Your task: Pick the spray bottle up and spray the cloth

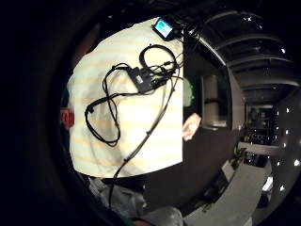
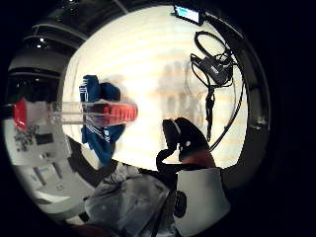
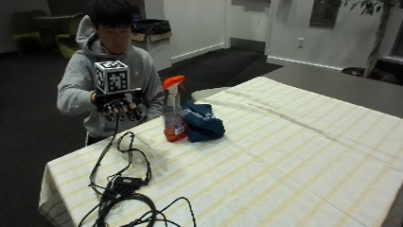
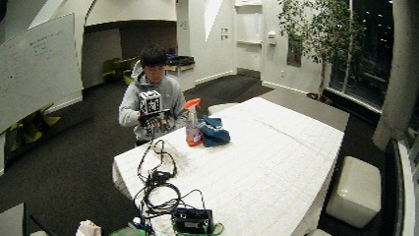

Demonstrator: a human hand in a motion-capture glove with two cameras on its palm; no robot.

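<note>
A clear spray bottle (image 3: 171, 111) with an orange head and orange liquid at its base stands upright on the striped tablecloth (image 3: 283, 156), near the edge where the person stands. A crumpled blue cloth (image 3: 203, 124) lies against its far side. My gloved right hand (image 3: 119, 105) hovers in front of the person's chest, above the table edge and a short way from the bottle, fingers hanging relaxed and holding nothing. In the thumb side palm view the bottle (image 2: 84, 113) stands in front of the cloth (image 2: 101, 126), and the gloved thumb (image 2: 182, 140) shows at the edge.
Black cables with a small black box (image 3: 123, 184) lie looped on the table below the hand. A black device (image 4: 191, 220) sits at the table's near end. A white stool (image 4: 353, 189) stands beside the table.
</note>
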